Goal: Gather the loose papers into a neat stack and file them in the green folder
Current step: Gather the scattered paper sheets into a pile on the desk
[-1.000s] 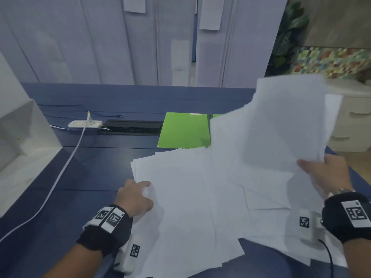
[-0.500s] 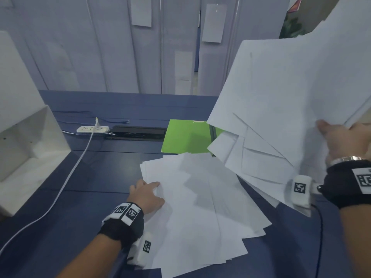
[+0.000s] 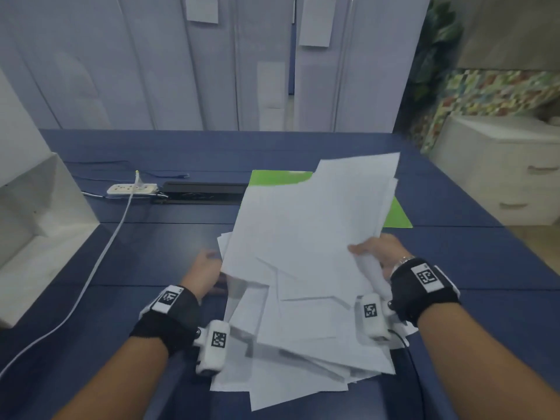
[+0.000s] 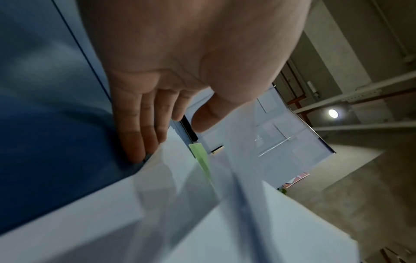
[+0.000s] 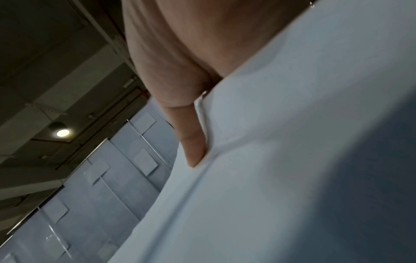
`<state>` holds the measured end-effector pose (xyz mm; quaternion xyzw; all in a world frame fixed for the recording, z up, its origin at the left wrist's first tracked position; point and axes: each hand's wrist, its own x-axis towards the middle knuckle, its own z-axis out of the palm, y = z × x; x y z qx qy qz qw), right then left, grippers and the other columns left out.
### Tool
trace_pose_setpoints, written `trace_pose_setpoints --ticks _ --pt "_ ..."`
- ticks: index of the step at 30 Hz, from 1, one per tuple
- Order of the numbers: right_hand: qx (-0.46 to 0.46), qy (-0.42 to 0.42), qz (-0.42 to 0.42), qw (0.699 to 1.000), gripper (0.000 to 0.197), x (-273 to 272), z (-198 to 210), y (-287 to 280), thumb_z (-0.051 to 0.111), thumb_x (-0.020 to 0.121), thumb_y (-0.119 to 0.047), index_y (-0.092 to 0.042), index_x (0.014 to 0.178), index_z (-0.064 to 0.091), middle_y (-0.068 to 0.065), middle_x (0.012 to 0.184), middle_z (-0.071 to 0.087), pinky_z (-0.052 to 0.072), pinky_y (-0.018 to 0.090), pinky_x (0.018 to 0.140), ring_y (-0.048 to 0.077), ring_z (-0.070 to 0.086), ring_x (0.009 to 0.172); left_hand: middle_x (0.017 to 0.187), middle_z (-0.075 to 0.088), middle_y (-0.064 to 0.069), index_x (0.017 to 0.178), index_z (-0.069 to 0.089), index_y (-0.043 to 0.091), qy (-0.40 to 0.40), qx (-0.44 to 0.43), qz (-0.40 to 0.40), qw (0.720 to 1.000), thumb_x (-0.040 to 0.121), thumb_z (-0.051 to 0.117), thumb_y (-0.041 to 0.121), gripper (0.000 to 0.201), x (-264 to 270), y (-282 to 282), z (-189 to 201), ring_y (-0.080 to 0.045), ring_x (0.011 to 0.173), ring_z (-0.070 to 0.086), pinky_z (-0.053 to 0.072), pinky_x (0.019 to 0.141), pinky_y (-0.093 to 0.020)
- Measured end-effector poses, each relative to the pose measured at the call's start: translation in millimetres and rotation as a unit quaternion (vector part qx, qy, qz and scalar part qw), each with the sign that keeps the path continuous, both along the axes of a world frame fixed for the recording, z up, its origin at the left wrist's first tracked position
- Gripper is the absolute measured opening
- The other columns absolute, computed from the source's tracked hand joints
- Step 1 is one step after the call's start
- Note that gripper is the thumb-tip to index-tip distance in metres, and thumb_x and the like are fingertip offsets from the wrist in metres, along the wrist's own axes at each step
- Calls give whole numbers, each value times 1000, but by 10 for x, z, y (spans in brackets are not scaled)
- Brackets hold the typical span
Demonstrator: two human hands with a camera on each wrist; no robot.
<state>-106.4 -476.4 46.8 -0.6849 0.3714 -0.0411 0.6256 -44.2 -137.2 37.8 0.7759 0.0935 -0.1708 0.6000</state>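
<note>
Right hand (image 3: 378, 253) pinches the fanned papers (image 3: 309, 237) over the blue desk (image 3: 151, 268); left hand (image 3: 204, 271) flat, fingers straight beside them; green folder (image 3: 275, 177) beyond, grey panels (image 3: 151, 62) behind.

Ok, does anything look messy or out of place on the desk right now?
Yes: the papers are fanned out crookedly, corners jutting every way. The right hand holds some raised, hiding much of the green folder.

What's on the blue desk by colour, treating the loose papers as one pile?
White: 3 – paper pile, power strip, its cable
Green: 1 – folder
Black: 1 – cable tray
Total: 5
</note>
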Motion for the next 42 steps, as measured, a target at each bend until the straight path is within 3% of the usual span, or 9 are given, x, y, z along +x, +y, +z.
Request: trace_pose_setpoints --ticks 3,5,10,15,23,27,32,39,42 --pt "-41 50 52 997 30 12 -73 87 69 75 2 3 104 61 18 91 67 49 31 69 29 61 76 68 57 -5 89 54 14 27 -19 -31 999 93 45 17 11 28 -26 101 -16 48 57 50 46 -27" --pt "-111 51 42 992 24 42 -119 36 64 75 4 -4 97 59 14 85 62 39 27 57 26 56 69 74 60 -4 91 56 17 24 26 -55 998 96 46 26 14 50 -56 129 -20 59 61 50 53 -27" --pt "-179 69 36 981 40 99 -227 -63 63 83 -3 -6 123 62 13 113 65 48 33 80 30 63 104 76 57 -2 80 53 13 -44 141 -73 986 83 61 -5 20 67 -105 88 -24 86 57 45 66 -28" --pt "-140 85 71 984 36 90 -198 19 72 82 -6 -6 116 59 10 112 66 49 29 75 26 62 99 93 57 -12 134 46 2 -39 172 -40 983 78 59 -15 59 106 -155 0 -24 87 53 41 72 -29" --pt "-141 109 154 972 13 110 -187 165 67 82 -6 -3 94 62 10 87 62 40 20 52 24 57 69 103 63 -12 133 48 7 -13 186 -75 980 77 67 1 60 122 -165 -81 -28 96 60 51 84 -34" --pt "-364 233 143 890 47 79 -180 42 60 72 -31 -12 115 62 10 124 56 49 42 94 36 53 117 127 60 -14 128 49 6 -38 338 -79 937 80 64 25 54 97 11 -4 -33 116 57 47 93 -35" --pt "-337 239 208 886 30 82 -82 201 59 84 -33 -7 98 55 8 103 59 43 29 66 30 58 94 107 63 -7 127 51 9 53 120 -60 989 80 61 15 48 -10 -141 69 -22 83 62 57 63 -36" --pt "-247 185 161 937 32 -17 -82 144 64 79 -30 -17 99 42 1 91 48 37 28 67 25 52 87 118 65 -6 128 52 17 14 110 -77 991 83 61 15 46 -2 -103 128 -24 92 63 43 61 -27" --pt "-171 180 173 953 18 -34 -45 118 66 81 -10 -9 75 48 8 74 47 40 33 66 24 47 65 141 52 -4 142 42 28 48 76 -78 993 79 63 21 66 -7 -94 131 -24 108 65 51 68 -31"
